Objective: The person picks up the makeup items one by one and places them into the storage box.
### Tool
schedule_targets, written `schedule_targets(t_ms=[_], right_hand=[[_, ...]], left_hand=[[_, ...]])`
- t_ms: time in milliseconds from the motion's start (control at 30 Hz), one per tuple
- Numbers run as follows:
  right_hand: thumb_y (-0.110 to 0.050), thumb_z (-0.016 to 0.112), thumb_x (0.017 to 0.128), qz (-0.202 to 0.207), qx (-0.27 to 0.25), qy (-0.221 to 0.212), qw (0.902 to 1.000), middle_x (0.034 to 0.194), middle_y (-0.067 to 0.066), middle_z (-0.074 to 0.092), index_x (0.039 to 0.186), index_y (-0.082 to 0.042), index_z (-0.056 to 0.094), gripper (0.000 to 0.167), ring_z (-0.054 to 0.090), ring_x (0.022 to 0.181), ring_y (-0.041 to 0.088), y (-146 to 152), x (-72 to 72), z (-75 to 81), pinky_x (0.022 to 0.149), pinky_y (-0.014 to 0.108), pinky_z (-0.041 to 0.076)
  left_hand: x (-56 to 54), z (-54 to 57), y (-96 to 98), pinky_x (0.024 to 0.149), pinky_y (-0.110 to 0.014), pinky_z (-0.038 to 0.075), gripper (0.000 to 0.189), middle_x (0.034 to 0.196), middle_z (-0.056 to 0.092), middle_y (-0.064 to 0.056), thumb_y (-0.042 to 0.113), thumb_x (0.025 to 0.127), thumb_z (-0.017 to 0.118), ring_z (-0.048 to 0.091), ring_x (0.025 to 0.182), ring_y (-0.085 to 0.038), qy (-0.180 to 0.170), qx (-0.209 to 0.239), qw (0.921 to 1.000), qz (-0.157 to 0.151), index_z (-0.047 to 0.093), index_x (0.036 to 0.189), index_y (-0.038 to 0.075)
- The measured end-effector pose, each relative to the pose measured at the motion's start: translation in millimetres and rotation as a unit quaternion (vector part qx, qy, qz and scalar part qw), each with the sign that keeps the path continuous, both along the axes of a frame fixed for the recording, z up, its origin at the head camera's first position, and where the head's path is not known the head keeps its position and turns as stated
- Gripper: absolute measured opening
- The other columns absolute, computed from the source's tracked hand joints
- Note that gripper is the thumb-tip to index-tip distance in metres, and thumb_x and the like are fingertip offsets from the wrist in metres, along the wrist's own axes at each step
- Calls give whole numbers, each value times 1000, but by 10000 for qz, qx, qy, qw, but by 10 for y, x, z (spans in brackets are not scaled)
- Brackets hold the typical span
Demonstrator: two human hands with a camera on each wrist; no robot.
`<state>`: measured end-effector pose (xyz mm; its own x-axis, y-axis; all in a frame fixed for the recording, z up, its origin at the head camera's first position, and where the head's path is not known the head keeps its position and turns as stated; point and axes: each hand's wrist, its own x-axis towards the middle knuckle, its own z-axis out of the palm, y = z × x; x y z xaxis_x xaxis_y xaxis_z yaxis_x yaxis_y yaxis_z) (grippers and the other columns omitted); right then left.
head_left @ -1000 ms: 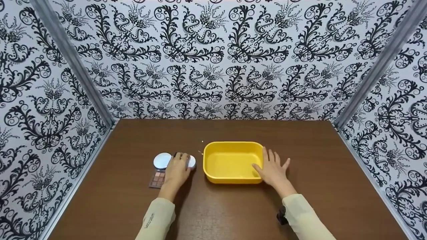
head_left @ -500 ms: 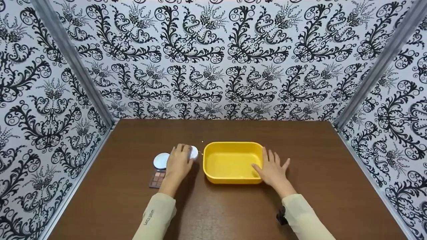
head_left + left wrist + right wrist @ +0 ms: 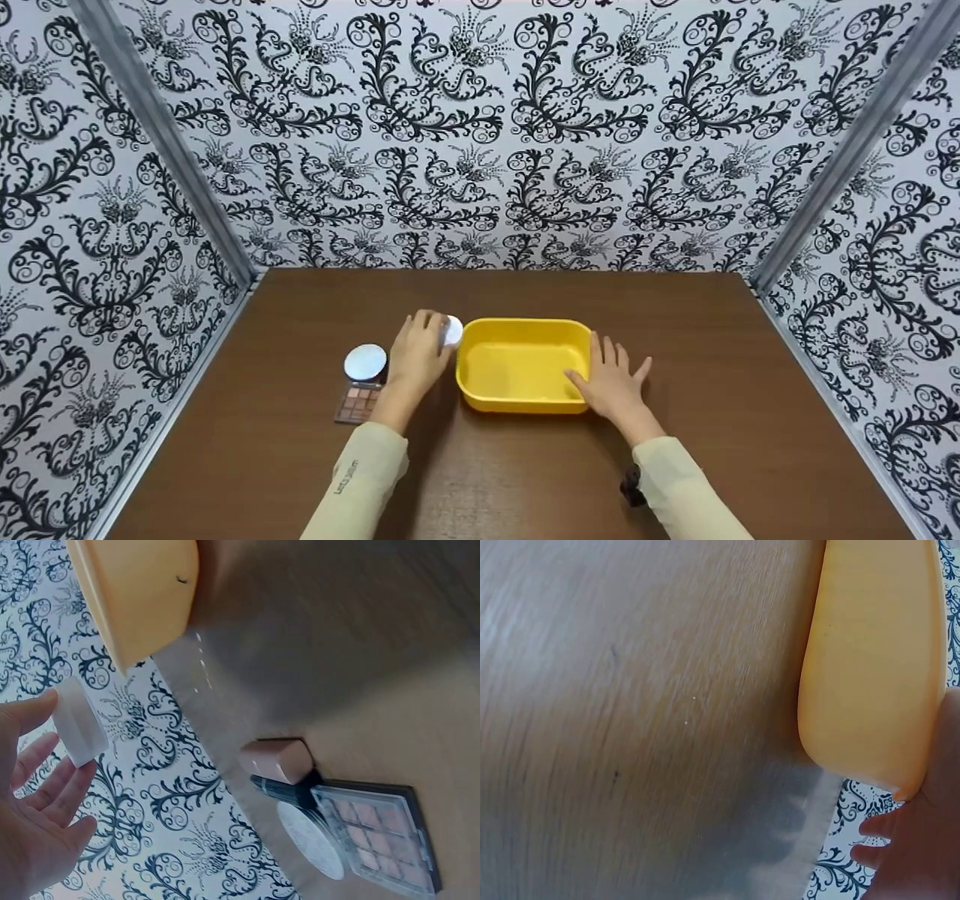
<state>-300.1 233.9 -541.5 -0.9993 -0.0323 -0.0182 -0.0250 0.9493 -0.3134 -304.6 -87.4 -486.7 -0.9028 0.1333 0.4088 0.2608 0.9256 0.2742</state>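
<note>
My left hand (image 3: 417, 351) pinches a small white round jar (image 3: 79, 720) between thumb and fingers, lifted clear of the table. In the head view this jar is at the left rim of a yellow plastic tub (image 3: 525, 406), partly hidden by the fingers. My right hand (image 3: 613, 381) rests on the tub's right rim, fingers spread and thumb over the inside. Left of the left hand lie a round compact with a pale top (image 3: 365, 363) and an open-faced eyeshadow palette (image 3: 358, 403). The left wrist view also shows a pinkish-brown block-shaped item (image 3: 276, 759) and a black slim item (image 3: 283, 790).
Everything stands on a brown wooden table (image 3: 510, 480). Patterned black-and-white walls (image 3: 480, 150) with grey corner strips close off the back and both sides. Small white specks lie left of the tub.
My left hand has lifted the white jar and carried it rightward and away from me, from beside the compact to the tub's left rim. The right hand and tub have stayed put.
</note>
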Motion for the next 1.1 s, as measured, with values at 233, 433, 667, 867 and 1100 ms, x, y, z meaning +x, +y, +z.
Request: schedule_targets(t_ms=[233,433,667,867,1100], right_hand=[[-54,50,98,16,3,-45,10000,163,29,18,160,-5,7,89,17,149,51,16,-5,-4,110,81,-6],[-55,50,98,-7,-8,-63,10000,163,29,18,160,-5,7,90,17,149,51,10,6,9,110,80,-7],[-54,52,98,26,21,161,9999,162,28,22,160,-5,11,89,22,148,48,-7,16,12,110,81,-2],[-54,52,98,17,23,191,9998,162,27,22,160,-5,12,89,22,148,48,-18,9,1,110,81,-2],[-54,53,97,-33,-6,213,9998,162,27,23,160,-5,12,89,23,148,48,-24,0,2,111,80,-4]], left_hand=[[-18,61,164,119,-46,36,38,127,59,-13,23,87,76,58,124,-38,-276,46,9995,-144,61,119,10],[-62,59,331,115,-44,41,40,126,59,-12,25,86,77,59,120,-36,-264,-120,9993,-234,60,119,10],[-88,34,490,119,-42,37,40,122,61,-14,24,84,79,62,117,-34,-172,-91,9986,-493,63,116,7],[-115,-15,626,106,-44,50,37,119,61,-12,25,85,79,64,110,-35,-298,-103,9980,-544,63,114,9],[-143,-42,807,84,-43,59,36,120,60,-10,28,88,75,67,101,-31,-563,-58,9959,-699,61,116,11]])
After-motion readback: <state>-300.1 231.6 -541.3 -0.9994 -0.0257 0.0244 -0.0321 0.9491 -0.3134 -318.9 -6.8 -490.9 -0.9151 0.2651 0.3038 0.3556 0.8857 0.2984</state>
